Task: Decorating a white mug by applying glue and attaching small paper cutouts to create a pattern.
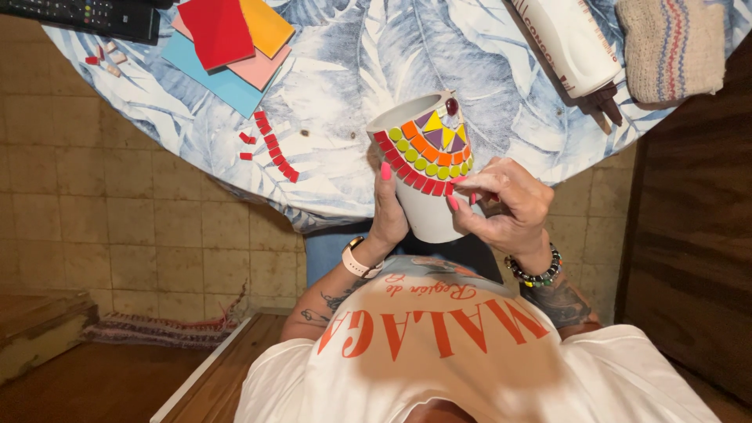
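I hold a white pot (427,207) tilted in front of my chest, above the near edge of the round table (352,86). Coloured mosaic pieces in red, green, orange, yellow and purple arcs cover its upper side (427,153), with a dark red bead near the rim. My left hand (389,207) grips the pot's left side. My right hand (505,205) pinches its thumb and forefinger at the lowest red row, on a small red piece (458,186) that is barely visible.
Loose red tile pieces (274,149) lie in a curved line on the leaf-patterned tablecloth. Coloured sheets (227,43) are stacked at the far left, near a black remote control (86,14). A white glue bottle (568,43) and a knitted cloth (672,47) lie at the right.
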